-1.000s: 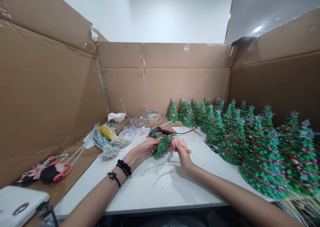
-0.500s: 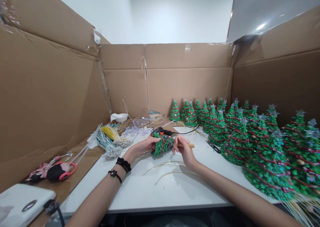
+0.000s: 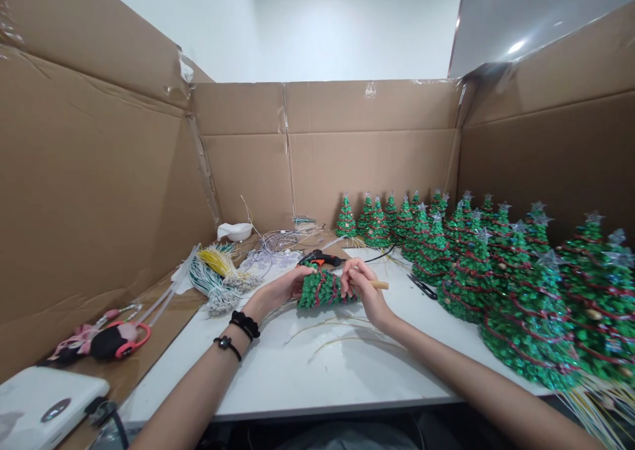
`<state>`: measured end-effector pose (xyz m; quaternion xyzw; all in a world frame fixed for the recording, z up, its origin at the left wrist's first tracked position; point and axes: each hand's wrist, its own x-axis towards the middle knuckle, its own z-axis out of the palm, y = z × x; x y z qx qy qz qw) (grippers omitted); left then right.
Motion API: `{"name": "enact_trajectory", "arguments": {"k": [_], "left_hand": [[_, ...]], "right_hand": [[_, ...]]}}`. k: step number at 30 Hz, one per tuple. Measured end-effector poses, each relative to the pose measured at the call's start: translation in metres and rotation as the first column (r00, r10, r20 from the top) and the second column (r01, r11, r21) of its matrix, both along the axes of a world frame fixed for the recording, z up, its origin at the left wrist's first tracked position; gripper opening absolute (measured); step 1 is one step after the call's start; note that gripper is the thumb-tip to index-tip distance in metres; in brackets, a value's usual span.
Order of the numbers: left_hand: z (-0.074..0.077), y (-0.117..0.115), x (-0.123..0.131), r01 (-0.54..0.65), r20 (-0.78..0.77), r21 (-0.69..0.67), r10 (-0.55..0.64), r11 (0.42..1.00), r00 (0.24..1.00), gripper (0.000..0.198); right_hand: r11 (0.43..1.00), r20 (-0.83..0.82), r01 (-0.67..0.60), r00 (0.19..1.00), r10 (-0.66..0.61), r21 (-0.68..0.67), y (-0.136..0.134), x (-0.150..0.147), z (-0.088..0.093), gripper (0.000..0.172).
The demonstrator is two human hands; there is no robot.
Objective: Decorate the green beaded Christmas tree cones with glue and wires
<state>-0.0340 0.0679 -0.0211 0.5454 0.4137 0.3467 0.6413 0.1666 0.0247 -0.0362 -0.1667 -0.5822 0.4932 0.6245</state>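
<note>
My left hand [image 3: 290, 284] is closed around the base end of a small green Christmas tree ornament [image 3: 321, 287] with a red garland. The tree lies on its side above the white board, its tip pointing right. My right hand [image 3: 361, 287] is closed on a tool with a tan wooden handle [image 3: 380, 284]; its working end is hidden by my fingers, close against the tree. Just behind the tree lies a black and orange glue gun [image 3: 320, 259]. Thin yellowish wires [image 3: 342, 337] lie on the board in front of my hands.
Many finished trees [image 3: 528, 324] stand in rows along the right. Black-handled snips [image 3: 423, 286] lie beside them. At left are bundles of green and yellow wires [image 3: 223, 274], a white bowl [image 3: 235, 231], a doll-like charm [image 3: 116, 341] and a white power bank [image 3: 49, 400]. Cardboard walls [image 3: 372, 159] surround the table.
My right hand has shifted slightly, its fingers more curled near the tree's tip. The tree has turned a little in my left hand, and the view has moved slightly.
</note>
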Motion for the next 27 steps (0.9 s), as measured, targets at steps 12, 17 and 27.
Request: {"name": "enact_trajectory", "arguments": {"k": [12,17,27], "left_hand": [[-0.005,0.004,-0.004,0.009,-0.023,0.000,-0.009,1.000,1.000,0.029],[-0.004,0.004,-0.003,-0.015,-0.019,-0.004,0.015,1.000,1.000,0.028],[-0.006,0.005,-0.004,-0.038,-0.042,-0.004,0.037,0.999,0.998,0.033]], "right_hand": [[0.987,-0.146,-0.115,0.984,0.098,-0.108,0.008,0.002,0.000,0.013],[0.976,-0.240,-0.154,0.964,0.114,-0.157,0.013,0.002,-0.005,0.010],[0.938,-0.331,-0.261,0.927,0.178,-0.226,0.012,0.004,-0.004,0.005]]}}
